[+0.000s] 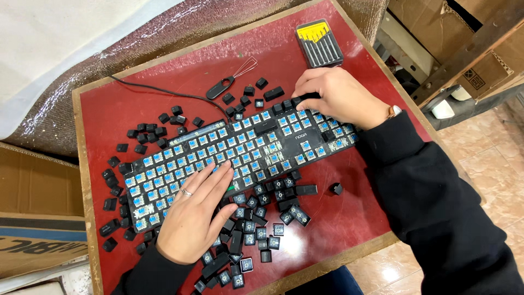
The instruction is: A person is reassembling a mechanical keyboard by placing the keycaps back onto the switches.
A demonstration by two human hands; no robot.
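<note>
A black keyboard (256, 147) with most keycaps off and blue switches showing lies slanted across a red table top (349, 218). My left hand (191, 216) lies flat, fingers spread, on the keyboard's near left part; a ring is on one finger. My right hand (338, 98) rests at the keyboard's far right end, its fingertips pinched on a black keycap (309, 96) at the top edge. Loose black keycaps (256, 224) are scattered in front of the keyboard, and more keycaps (143, 134) lie around its left end and behind it.
A case of small screwdrivers (319, 43) with yellow handles sits at the far right of the table. A wire keycap puller (232, 81) with a black handle lies near the back, beside the keyboard's cable (158, 92). Cardboard boxes (33, 191) stand to the left.
</note>
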